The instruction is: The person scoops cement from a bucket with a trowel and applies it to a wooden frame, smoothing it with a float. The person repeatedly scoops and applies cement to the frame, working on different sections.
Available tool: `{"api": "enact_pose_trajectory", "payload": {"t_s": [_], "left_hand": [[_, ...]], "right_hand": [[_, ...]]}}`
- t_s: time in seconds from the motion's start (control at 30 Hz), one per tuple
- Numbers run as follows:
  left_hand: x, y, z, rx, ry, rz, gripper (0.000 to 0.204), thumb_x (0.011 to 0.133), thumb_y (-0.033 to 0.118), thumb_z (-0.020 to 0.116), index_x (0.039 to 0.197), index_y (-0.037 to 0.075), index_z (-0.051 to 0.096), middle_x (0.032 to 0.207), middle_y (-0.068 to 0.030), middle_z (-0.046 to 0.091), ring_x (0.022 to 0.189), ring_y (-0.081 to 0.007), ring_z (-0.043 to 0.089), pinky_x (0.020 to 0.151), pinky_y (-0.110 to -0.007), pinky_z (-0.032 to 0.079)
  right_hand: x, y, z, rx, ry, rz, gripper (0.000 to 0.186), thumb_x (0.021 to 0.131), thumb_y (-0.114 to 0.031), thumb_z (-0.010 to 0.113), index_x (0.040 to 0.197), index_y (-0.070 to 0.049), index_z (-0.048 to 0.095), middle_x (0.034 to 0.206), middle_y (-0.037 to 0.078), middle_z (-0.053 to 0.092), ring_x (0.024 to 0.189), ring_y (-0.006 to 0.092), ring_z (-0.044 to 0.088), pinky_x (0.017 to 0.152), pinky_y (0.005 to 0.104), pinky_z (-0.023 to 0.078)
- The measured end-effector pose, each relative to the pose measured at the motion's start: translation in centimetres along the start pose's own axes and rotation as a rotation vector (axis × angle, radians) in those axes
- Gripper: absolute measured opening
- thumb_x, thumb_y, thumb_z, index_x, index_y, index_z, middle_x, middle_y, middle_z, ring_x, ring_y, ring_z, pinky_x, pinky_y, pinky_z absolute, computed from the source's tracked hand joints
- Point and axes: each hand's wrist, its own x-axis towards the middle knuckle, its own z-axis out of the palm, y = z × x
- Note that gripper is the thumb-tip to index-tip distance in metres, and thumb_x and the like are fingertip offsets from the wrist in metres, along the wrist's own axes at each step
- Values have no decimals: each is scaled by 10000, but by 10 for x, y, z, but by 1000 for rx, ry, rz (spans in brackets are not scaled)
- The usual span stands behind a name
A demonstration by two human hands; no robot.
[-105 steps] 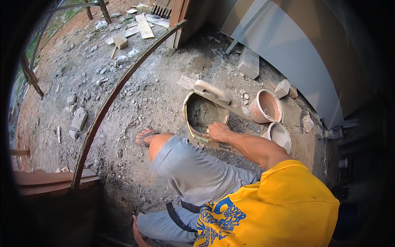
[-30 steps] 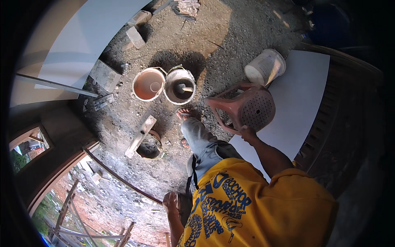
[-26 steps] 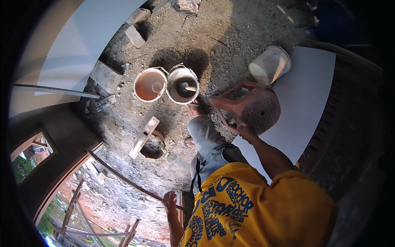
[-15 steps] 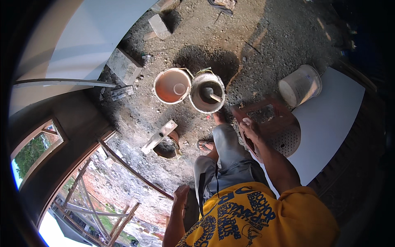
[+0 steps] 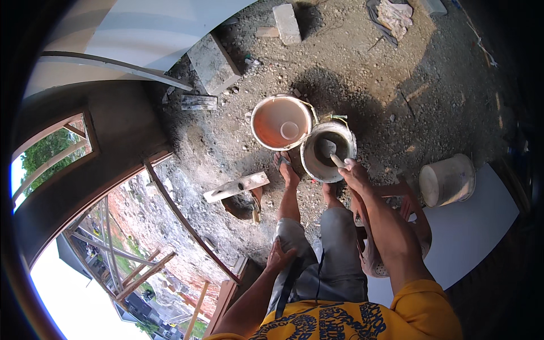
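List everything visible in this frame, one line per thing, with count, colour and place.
Grey bucket: 1, mortar-smeared, centre, a trowel inside.
Orange bucket: 1, orange-pink inside, touching the grey bucket's left side.
White bucket: 1, dirty white, lying on its side at right.
Concrete blocks: 2, grey, top.
Wooden float: 1, pale, left of the feet.
White board: 1, lower right.
Plastic stool: 1, reddish, under the right arm.
Left hand: resting on the left knee.
Right hand: gripping the trowel handle.
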Motion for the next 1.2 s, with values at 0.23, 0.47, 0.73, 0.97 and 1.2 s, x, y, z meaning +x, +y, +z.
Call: {"api": "enact_pose_trajectory", "payload": {"t_s": [0.23, 0.47, 0.73, 0.97, 1.2], "left_hand": [[79, 33, -16, 114, 71, -87, 1109, 778, 588, 803, 1615, 62, 301, 1603, -268, 365, 1467, -437, 404, 1182, -507, 386], [94, 34, -33, 83, 85, -193, 965, 804, 543, 769, 1585, 125, 387, 1584, -187, 428, 1447, -412, 435, 1180, -496, 384], [107, 27, -39, 74, -8, -238, 983, 816, 579, 750, 1601, 137, 357, 1599, -184, 407, 1486, -395, 382, 1197, -495, 362], [109, 35, -59, 19, -36, -277, 992, 831, 564, 753, 1626, 160, 318, 1623, -192, 379, 1479, -400, 390, 1200, -488, 364], [106, 51, -78, -6, -45, -277, 959, 846, 532, 737, 1622, 143, 330, 1635, -193, 368, 1478, -393, 395, 1203, -476, 359]], "right_hand": [[110, -46, 30, -75, 24, -110, 671, 917, -283, 739, 1452, 43, 500, 1294, 289, 667, 1190, 383, 671, 992, 444, 546], [217, -69, 69, -516, 69, -119, 843, 908, -280, 737, 1559, 78, 340, 1563, 335, 416, 1456, 451, 425, 1219, 468, 361], [294, -56, 93, -673, -62, 9, 811, 950, -349, 722, 1551, 52, 355, 1565, 263, 458, 1458, 383, 443, 1210, 444, 352], [224, -104, 112, 424, -129, 92, 270, 992, -262, 695, 1182, -80, 631, 898, -4, 603, 792, 102, 587, 741, 298, 554], [153, -191, 183, 707, -195, 202, 247, 944, -259, 771, 1005, -113, 581, 755, -52, 472, 616, 78, 463, 604, 273, 441]]}}
